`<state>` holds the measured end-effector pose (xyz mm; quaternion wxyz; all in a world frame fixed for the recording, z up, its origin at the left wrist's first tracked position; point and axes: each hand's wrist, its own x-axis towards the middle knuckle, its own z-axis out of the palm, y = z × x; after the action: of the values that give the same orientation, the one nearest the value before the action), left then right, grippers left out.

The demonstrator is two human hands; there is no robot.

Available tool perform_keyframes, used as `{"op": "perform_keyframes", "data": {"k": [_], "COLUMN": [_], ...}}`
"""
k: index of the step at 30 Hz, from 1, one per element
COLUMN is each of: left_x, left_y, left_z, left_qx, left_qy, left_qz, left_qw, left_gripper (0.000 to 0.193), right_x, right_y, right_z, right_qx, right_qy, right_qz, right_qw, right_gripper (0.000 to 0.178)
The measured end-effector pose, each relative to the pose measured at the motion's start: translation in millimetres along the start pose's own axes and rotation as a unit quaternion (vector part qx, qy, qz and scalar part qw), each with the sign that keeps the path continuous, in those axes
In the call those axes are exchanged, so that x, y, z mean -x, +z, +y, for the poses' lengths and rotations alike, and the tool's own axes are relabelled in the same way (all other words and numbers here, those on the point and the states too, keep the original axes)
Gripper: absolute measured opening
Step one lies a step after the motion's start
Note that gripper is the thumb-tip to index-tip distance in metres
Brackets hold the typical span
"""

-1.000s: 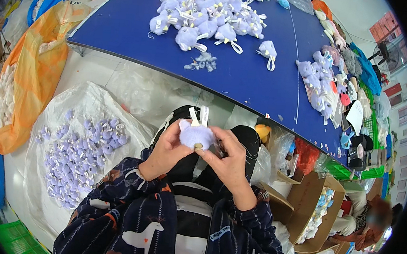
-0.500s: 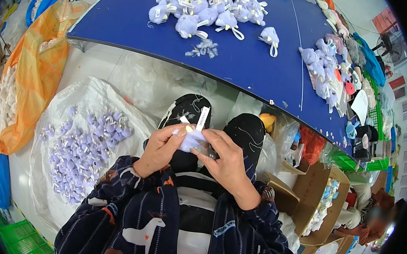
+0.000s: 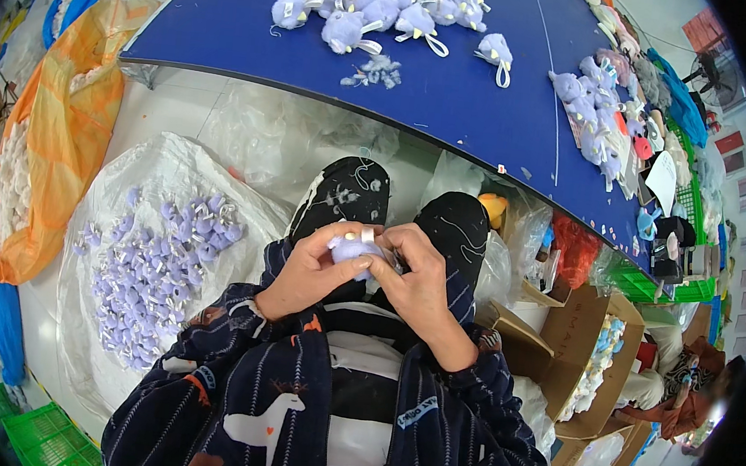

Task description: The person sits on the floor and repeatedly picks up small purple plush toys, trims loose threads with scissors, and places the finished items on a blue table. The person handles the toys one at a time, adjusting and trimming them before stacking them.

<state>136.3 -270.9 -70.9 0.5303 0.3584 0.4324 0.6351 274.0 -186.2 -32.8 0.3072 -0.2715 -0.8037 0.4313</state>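
Between my two hands, above my lap, is a small lavender plush toy [image 3: 354,247] with a white ribbon loop standing up from it. My left hand [image 3: 311,270] grips its left side, thumb pressed on the front. On the other side my right hand [image 3: 414,271] pinches it, with a small dark metal piece partly showing under the fingers; I cannot make out what that is. On the blue table [image 3: 257,42] ahead lies a heap of similar lavender plush toys [image 3: 381,5], with pale tags and loops. A tuft of grey fluff [image 3: 375,73] sits near the table's front edge.
At left on the floor, a white sack [image 3: 82,313] carries many small lavender plush pieces [image 3: 148,288]. Beyond it stands an orange bag [image 3: 67,141]. Cardboard boxes [image 3: 573,342] are at the right, near another person [image 3: 690,389]. More lavender toys [image 3: 590,119] lie on the table's right.
The plush toy has been turned in my hands; its long white tag no longer stands up, and a loop shows instead. My hands have drawn closer together around it.
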Motion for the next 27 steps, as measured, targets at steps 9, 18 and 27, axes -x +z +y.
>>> {"op": "perform_keyframes", "data": {"k": [9, 18, 27], "left_x": [-2.6, -5.0, -8.8], "left_y": [-3.9, -4.3, -2.0], "left_z": [0.9, 6.5, 12.6], "left_qx": [0.147, 0.067, -0.048], "left_qy": [0.025, 0.015, -0.011], "left_qz": [0.007, -0.016, 0.023], "left_qw": [0.989, 0.998, 0.999], "left_gripper": [0.038, 0.046, 0.037], "right_x": [2.5, 3.5, 4.0], "right_y": [-8.9, -5.4, -1.6], "right_z": [6.2, 4.3, 17.8], "right_qx": [-0.211, -0.169, -0.073], "right_qy": [0.158, 0.145, 0.085], "right_qz": [-0.004, -0.042, 0.001], "right_qw": [0.965, 0.974, 0.994], "right_gripper": [0.035, 0.017, 0.012]}}
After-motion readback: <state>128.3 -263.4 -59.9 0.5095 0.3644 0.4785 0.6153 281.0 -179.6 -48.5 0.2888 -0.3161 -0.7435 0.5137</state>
